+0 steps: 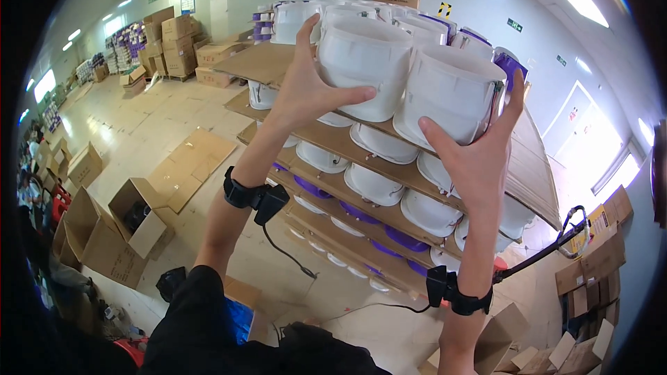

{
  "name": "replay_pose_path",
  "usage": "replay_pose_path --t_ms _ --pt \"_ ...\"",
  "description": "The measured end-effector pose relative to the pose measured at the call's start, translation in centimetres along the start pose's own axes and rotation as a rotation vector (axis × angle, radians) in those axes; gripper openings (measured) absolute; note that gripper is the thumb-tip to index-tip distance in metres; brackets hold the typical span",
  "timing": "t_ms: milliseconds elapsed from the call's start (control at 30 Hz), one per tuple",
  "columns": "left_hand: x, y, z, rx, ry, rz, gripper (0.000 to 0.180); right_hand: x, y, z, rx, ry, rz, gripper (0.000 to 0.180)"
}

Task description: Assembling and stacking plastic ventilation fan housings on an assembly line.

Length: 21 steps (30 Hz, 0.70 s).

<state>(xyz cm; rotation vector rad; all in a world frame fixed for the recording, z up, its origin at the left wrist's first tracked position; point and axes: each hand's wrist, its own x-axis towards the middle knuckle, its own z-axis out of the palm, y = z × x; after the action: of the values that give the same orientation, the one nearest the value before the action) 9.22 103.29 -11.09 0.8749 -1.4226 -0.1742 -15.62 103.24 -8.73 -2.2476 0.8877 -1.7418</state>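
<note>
Tub handling: person is apparently gripping or steadying 2 white tubs at the near edge of the stack point(253, 62); can't tell which.
Next grip: probably calling for even inward pressure from both sides, thumbs flat on the fronts, without the cardboard underneath shifting.
Left hand point(306, 94): spreading wide, thumb well apart from the fingers; fingers are pointing up along the outer side of the left tub point(365, 62), thumb is lying across its front; seems to be touching, firmness can't tell.
Right hand point(481, 163): also spreading wide; thumb is resting at the lower front of the right tub point(445, 90), fingers are pointing up by its outer side; finger contact can't tell.
White tubs: both are standing upright, side by side, on the stack's top cardboard layer, rims facing up; neither is visibly lifting off.
Purple tub point(513, 67): sitting on top of the stack, just behind the right hand's fingers.
Lower tubs point(375, 184): white and purple ones are filling the stack's layers below, cardboard sheets separating them.
Wrist straps: black, 1 on each forearm, in front of the stack.
Open boxes point(142, 215): standing on the floor, left of the stack.
</note>
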Motion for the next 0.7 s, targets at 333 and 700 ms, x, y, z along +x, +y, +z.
replay_pose_path --t_ms 333,700 --pt "-1.0 0.2 0.1 -0.08 0.007 -0.005 0.127 -1.8 -0.4 0.4 0.11 0.152 0.057 0.124" --pt "-0.9 2.7 1.6 -0.082 0.012 0.086 0.122 -5.4 -1.7 -7.9 0.111 0.387 -0.028 0.126"
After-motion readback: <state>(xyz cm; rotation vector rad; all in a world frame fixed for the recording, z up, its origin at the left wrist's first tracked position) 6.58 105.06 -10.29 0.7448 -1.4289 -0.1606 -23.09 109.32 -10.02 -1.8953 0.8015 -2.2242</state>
